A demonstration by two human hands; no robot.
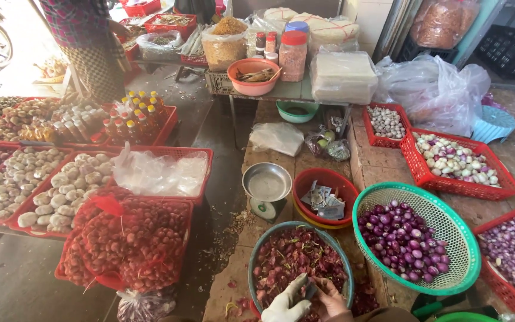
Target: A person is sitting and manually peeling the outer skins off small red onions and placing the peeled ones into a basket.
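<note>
Over the basin at 6 o'clock, the gloved left hand pinches a shallot and the bare right hand curls closed on it; a slip could drop it among peels.

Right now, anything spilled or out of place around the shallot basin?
Yes. Papery skins and scraps lie scattered on the floor left of the basin of shallot peelings, trailing past the scale. Both hands, left hand gloved and right hand bare, work over the basin. Nothing else looks askew.
</note>
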